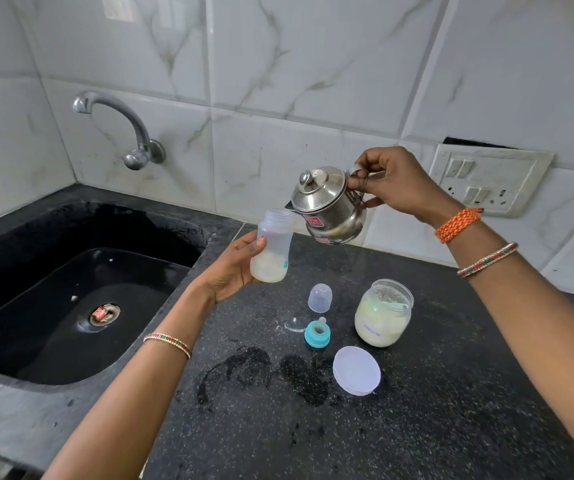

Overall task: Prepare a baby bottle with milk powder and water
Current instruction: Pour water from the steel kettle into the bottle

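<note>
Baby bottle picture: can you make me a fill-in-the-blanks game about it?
1. The left hand holds the baby bottle, which has no ____ on.
2. The right hand tips a steel ____ toward the bottle's mouth.
3. The powder jar stands open; its round lid lies on the ____.
4. The teal teat ring sits between the clear cap and the ____.

Answers: top, kettle, counter, lid
</note>
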`<state>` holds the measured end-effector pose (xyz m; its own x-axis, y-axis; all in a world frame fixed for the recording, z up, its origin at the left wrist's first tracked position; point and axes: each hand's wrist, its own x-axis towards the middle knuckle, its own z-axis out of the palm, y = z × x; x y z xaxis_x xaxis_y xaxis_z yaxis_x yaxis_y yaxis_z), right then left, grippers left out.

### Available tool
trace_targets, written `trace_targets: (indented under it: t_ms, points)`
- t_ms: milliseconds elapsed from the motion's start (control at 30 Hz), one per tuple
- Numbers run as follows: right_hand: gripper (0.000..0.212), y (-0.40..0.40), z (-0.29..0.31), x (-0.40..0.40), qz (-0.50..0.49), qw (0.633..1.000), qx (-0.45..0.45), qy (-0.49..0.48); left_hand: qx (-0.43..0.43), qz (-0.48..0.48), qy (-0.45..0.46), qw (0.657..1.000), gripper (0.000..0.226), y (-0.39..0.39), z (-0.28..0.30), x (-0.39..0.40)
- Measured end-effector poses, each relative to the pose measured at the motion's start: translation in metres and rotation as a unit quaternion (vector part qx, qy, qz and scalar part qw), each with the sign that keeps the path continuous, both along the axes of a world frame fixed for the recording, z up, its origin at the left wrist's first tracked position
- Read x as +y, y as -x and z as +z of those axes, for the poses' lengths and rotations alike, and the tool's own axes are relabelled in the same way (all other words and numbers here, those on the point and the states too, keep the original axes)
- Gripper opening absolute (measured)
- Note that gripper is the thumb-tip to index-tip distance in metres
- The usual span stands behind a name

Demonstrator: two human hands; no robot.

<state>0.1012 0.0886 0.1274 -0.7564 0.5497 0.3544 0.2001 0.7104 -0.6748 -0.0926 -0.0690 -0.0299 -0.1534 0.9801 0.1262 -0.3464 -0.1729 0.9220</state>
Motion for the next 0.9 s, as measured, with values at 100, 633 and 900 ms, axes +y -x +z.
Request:
trace_targets:
  t_ms: [100, 633, 900]
  points:
    - [0.019, 0.000, 0.004, -0.001, 0.001, 1.000, -0.002, -0.008, 0.007, -0.004, 0.008, 1.000, 0.082, 0.001, -0.002, 0.000]
    - [0.022, -0.003, 0.029, -0.006, -0.002, 0.998, -0.010, -0.066, 0.003, -0.013, 0.008, 1.000, 0.080, 0.001, -0.005, -0.001]
    - [0.012, -0.002, 0.030, -0.006, -0.002, 0.998, -0.005, -0.056, -0.003, -0.012, 0.005, 1.000, 0.078, 0.002, -0.009, 0.001]
